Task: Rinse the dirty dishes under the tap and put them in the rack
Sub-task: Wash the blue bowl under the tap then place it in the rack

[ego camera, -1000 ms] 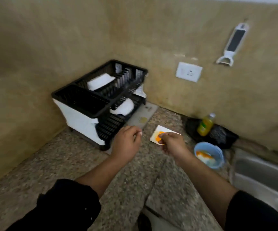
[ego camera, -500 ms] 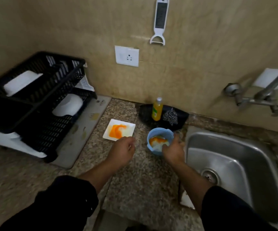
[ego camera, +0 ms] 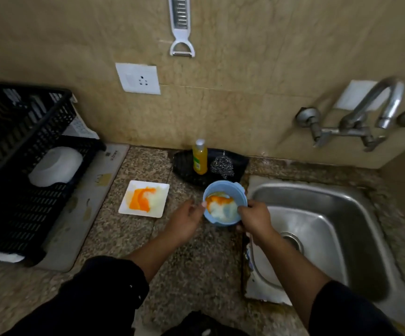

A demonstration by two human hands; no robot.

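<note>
A small blue bowl [ego camera: 225, 190] smeared with orange and white sauce sits tilted at the counter's edge beside the steel sink [ego camera: 337, 214]. My right hand [ego camera: 255, 218] grips its right rim. My left hand [ego camera: 184, 221] touches its left rim with the fingertips. A white square plate [ego camera: 157, 202] with orange sauce lies on the counter to the left. The black dish rack [ego camera: 26, 151] stands at far left with a white bowl [ego camera: 56, 166] upside down in it. The tap [ego camera: 376, 110] juts from the wall above the sink; no water runs.
A yellow soap bottle [ego camera: 199, 157] and a steel scrubber [ego camera: 222, 166] rest on a black tray by the wall. A peeler [ego camera: 181, 27] and a wall socket [ego camera: 138, 78] are above. A mat [ego camera: 87, 204] lies under the rack.
The view turned right from the rack toward the sink. My right hand left the white plate on the counter and took hold of the blue bowl; my left hand came up to its rim.
</note>
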